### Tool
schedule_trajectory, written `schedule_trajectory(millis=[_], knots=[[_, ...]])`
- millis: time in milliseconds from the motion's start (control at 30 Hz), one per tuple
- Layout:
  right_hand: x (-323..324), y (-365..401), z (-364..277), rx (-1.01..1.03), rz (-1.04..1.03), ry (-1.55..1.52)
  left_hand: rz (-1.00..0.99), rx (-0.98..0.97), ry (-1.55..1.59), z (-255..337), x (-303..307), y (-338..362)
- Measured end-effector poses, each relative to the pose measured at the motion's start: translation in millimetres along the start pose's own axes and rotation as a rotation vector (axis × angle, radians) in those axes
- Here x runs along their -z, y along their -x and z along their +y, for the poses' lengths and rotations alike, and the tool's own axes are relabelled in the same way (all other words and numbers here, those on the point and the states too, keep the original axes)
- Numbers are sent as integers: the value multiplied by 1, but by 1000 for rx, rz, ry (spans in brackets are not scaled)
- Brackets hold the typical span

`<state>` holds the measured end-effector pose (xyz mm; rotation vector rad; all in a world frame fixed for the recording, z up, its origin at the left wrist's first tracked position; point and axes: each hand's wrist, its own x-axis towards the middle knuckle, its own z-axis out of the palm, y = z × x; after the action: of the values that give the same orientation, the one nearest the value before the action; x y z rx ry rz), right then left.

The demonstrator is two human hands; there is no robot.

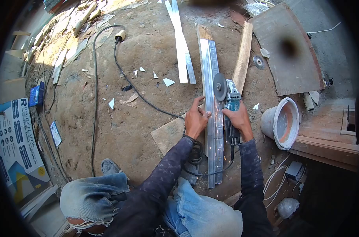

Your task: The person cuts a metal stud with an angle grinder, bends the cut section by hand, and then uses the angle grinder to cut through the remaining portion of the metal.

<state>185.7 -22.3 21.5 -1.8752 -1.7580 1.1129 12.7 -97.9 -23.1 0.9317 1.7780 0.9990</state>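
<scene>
My right hand (238,117) is wrapped round an angle grinder (230,133) with a teal and black body. Its disc (219,87) stands upright over long silvery metal profiles (212,158), and orange sparks fly down along them towards me. My left hand (197,120) grips the left edge of these profiles, a little nearer to me than the disc. Under their far end lies a wooden board (204,32). The grinder's cord loops near my knees, with a dark coil (194,153) below my left wrist. The exact contact of disc and metal is hidden.
Two bright metal strips (181,51) and a wooden plank (242,53) lie ahead. A spare disc (258,62) is beside a large board (288,51). At right stands a bucket (266,122). A cable (95,98) and white scraps (168,82) lie on the dirt floor.
</scene>
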Motion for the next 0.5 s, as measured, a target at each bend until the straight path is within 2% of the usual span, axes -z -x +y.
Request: schedule_trajectory(millis=[500], knots=[[0, -10, -6, 31, -4, -39, -47, -74, -105, -5, -3, -2]])
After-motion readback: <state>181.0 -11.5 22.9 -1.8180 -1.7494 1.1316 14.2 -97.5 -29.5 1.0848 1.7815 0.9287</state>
